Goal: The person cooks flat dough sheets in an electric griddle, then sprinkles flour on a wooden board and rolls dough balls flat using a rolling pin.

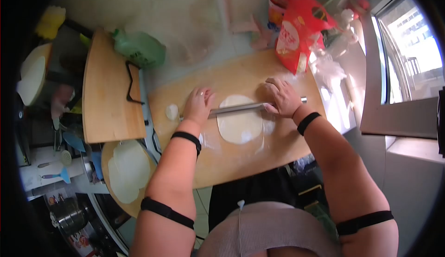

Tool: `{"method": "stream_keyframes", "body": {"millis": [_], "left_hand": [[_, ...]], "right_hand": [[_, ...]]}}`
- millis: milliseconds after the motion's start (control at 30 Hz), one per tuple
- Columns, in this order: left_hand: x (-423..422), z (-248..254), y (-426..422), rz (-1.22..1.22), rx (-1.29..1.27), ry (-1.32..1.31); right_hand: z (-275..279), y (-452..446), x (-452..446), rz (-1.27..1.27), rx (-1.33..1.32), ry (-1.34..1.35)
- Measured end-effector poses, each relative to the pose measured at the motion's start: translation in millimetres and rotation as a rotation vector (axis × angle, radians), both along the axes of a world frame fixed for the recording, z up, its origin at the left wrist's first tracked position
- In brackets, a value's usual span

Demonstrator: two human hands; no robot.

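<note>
A round sheet of dough (pixel 240 129) lies flat on the wooden board (pixel 199 162). Across its upper part runs a metal rolling pin (pixel 241 108), roughly level from left to right. My left hand (pixel 199 106) is curled over the pin's left end, with a ring on one finger. Near the pin's right end, my right hand (pixel 282 98) rests over it, fingers bent and thumb along the near side. A small piece of dough (pixel 172 112) sits just left of my left hand. White flour is smeared around the sheet.
At the back right stands a red plastic bag (pixel 299 34). A green jug (pixel 139 48) lies behind a second wooden board (pixel 109 99) with a black handle. Lower left, flat dough sheets (pixel 127 169) rest on a round board. A window (pixel 408 48) is open at right.
</note>
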State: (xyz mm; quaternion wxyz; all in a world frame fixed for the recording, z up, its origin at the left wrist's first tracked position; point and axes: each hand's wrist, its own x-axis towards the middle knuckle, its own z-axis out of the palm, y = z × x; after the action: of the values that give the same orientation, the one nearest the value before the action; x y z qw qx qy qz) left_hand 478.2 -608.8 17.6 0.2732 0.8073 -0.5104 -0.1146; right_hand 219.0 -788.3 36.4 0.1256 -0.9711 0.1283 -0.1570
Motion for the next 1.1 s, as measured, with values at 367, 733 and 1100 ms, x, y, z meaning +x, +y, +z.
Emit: {"method": "stream_keyframes", "body": {"millis": [367, 733, 1100], "left_hand": [[-67.0, 13.0, 68.3, 0.107, 0.369, 0.175], [-68.3, 4.8, 104.3, 0.069, 0.092, -0.328], [-62.0, -5.1, 103.1, 0.002, 0.143, -0.341]], "right_hand": [[2.8, 91.3, -71.6, -0.009, -0.05, 0.037], [-4.9, 96.0, -45.2, -0.281, 0.018, 0.229], [-11.4, 77.3, -49.3, -0.238, 0.03, 0.178]]}}
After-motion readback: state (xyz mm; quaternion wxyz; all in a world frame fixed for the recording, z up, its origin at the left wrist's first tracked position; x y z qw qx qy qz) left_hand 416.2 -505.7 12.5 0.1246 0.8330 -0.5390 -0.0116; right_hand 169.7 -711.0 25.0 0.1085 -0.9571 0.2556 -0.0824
